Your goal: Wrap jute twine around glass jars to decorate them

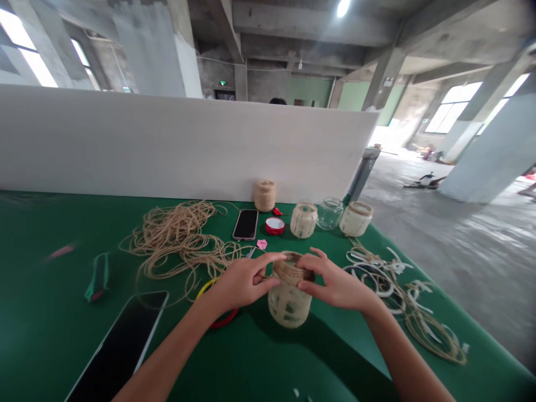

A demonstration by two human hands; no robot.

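Note:
A glass jar (pixel 290 306) stands on the green table before me, with pale patches stuck over its sides. Jute twine (pixel 291 272) is wound in several turns around its neck. My left hand (pixel 247 282) is closed on the left of the neck, index finger along the rim and thumb lower down. A short bit of twine seems to show by its curled fingers. From the other side, my right hand (pixel 330 279) grips the neck, thumb in front and fingers over the rim. Loose jute twine (pixel 180 234) lies in a tangled heap left of the jar.
Behind are a twine spool (pixel 265 195), a phone (pixel 246 225), a red tape roll (pixel 275 225), a clear jar (pixel 330 214) and two covered jars (pixel 304 220). Twine and white scraps (pixel 393 285) lie right. A dark tablet-like slab (pixel 121 340) and green cutter (pixel 98 277) lie left.

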